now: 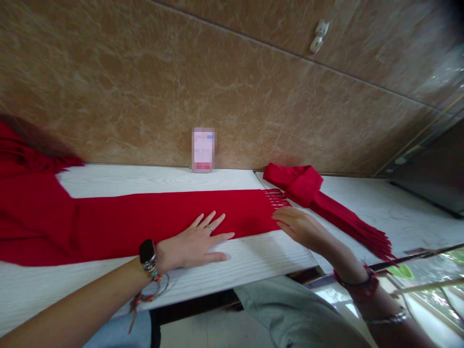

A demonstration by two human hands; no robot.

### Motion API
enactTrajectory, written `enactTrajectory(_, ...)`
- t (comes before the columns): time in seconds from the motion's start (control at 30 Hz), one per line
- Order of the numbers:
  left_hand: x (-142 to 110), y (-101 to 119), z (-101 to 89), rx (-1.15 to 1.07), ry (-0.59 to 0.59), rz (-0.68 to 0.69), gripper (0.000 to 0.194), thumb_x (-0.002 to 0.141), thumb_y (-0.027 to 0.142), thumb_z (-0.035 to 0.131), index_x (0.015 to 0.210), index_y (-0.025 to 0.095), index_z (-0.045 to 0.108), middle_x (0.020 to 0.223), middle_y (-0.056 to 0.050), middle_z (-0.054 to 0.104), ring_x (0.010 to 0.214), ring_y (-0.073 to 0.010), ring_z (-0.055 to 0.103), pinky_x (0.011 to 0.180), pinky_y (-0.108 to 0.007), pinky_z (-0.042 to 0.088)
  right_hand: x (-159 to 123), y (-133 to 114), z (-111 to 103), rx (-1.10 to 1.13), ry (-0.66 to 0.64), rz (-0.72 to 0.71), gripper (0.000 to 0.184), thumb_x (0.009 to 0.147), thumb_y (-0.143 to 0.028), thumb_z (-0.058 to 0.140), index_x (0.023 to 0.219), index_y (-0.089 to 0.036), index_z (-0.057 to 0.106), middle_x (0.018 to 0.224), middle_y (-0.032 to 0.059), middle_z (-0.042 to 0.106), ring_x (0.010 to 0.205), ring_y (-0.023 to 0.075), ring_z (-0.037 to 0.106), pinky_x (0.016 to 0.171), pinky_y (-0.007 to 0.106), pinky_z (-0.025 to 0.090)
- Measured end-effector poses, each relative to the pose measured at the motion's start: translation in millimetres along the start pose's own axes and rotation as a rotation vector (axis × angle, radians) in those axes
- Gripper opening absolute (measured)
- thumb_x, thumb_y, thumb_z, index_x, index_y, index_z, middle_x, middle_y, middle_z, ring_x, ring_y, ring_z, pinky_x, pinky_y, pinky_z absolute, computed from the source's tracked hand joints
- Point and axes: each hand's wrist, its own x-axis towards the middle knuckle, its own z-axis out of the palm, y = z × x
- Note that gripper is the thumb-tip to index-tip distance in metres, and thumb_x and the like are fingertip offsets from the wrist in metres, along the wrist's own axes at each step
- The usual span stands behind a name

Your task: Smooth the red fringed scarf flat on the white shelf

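A long red scarf (119, 220) lies spread flat along the white tabletop, its fringe (274, 198) at the right end. My left hand (195, 241) rests palm down on the scarf's near edge with fingers spread, a ring on one finger. At the near corner of the fringed end is my right hand (295, 224), its fingers bent together and pinched at the cloth; the fingertips are partly hidden. Just beyond it, a second red scarf (295, 183) lies folded over, with its fringe pointing toward the near right.
More red fabric (25, 179) is heaped at the far left. A phone (203, 150) with a blurred screen leans upright against the brown marbled wall (126, 87). The white table (232, 270) has a seam near my right hand. A dark box-like object (431, 164) stands at right.
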Motion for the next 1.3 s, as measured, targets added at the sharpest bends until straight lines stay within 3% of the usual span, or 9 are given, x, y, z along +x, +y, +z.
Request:
enactTrajectory(0.13,-1,0,3.3,0.034,0.062,0.029,0.051,0.090,0.053,0.028,0.135,0.031,0.033,0.146,-0.015,0.015,0.133,-0.0337,0.010,0.101,-0.054,0.018,46,-41,22,0.155,-0.022,-0.035,0.039,0.088,-0.028,0.043,0.124,-0.015,0.048,0.127,0.0136,0.051,0.121,0.0238,0.043,0.099,0.044,0.036)
enactTrajectory(0.23,-2,-1,5.6,0.058,0.101,0.049,0.048,0.091,0.050,0.028,0.134,0.030,0.034,0.145,-0.015,0.020,0.133,-0.0323,0.013,0.101,-0.053,0.019,61,-57,45,0.190,-0.126,-0.020,0.048,0.090,-0.033,0.038,0.135,-0.014,0.034,0.138,0.0148,0.037,0.129,0.0251,0.030,0.101,0.051,0.030)
enactTrajectory(0.37,-3,0,4.9,0.061,0.097,0.043,0.046,0.092,0.048,0.030,0.134,0.031,0.034,0.145,-0.015,0.021,0.132,-0.0323,0.017,0.100,-0.053,0.020,46,-43,55,0.143,-0.188,0.032,0.049,0.092,-0.033,0.034,0.138,-0.015,0.029,0.142,0.0136,0.030,0.131,0.0262,0.024,0.103,0.052,0.024)
enactTrajectory(0.5,-3,0,5.9,0.060,0.109,0.037,0.045,0.091,0.046,0.033,0.134,0.033,0.034,0.145,-0.013,0.021,0.131,-0.0315,0.021,0.100,-0.053,0.021,25,-18,49,0.123,-0.214,0.109,0.051,0.091,-0.035,0.035,0.138,-0.014,0.028,0.142,0.0156,0.030,0.131,0.0272,0.023,0.102,0.053,0.025)
enactTrajectory(0.6,-1,-2,7.5,0.083,0.154,0.035,0.043,0.091,0.047,0.033,0.132,0.033,0.038,0.144,-0.013,0.025,0.130,-0.0321,0.023,0.099,-0.052,0.023,23,-18,46,0.151,-0.169,0.136,0.052,0.089,-0.035,0.041,0.136,-0.013,0.033,0.141,0.0178,0.032,0.131,0.0272,0.023,0.102,0.053,0.026)
enactTrajectory(0.73,2,1,3.2,0.206,0.283,0.045,0.034,0.088,0.042,0.044,0.117,0.027,0.054,0.128,-0.012,0.047,0.121,-0.0285,0.039,0.094,-0.045,0.032,30,-43,41,0.220,-0.016,-0.006,0.044,0.085,-0.030,0.050,0.127,-0.017,0.046,0.137,0.0144,0.040,0.129,0.0240,0.030,0.103,0.047,0.030)
enactTrajectory(0.83,4,4,-2.2,0.303,0.281,0.064,0.019,0.087,0.024,0.049,0.101,0.019,0.061,0.101,-0.009,0.060,0.097,-0.0219,0.055,0.082,-0.035,0.042,32,-59,38,0.242,0.016,-0.092,0.036,0.084,-0.025,0.053,0.119,-0.016,0.055,0.125,0.0127,0.053,0.118,0.0214,0.046,0.098,0.039,0.040)
enactTrajectory(0.97,5,6,-5.7,0.324,0.271,0.051,0.020,0.083,0.006,0.048,0.096,0.017,0.059,0.094,-0.006,0.061,0.085,-0.0173,0.058,0.068,-0.026,0.045,32,-66,38,0.225,0.031,-0.111,0.029,0.084,-0.015,0.049,0.111,-0.017,0.060,0.109,0.0093,0.064,0.102,0.0182,0.058,0.089,0.032,0.047)
enactTrajectory(1.3,10,12,-4.1,0.255,0.354,-0.040,0.011,0.086,0.013,0.049,0.085,0.017,0.059,0.077,-0.002,0.058,0.071,-0.0146,0.056,0.063,-0.024,0.043,42,-74,45,0.106,0.091,-0.099,0.019,0.084,-0.011,0.048,0.083,-0.016,0.066,0.082,0.0078,0.067,0.077,0.0164,0.060,0.071,0.026,0.049)
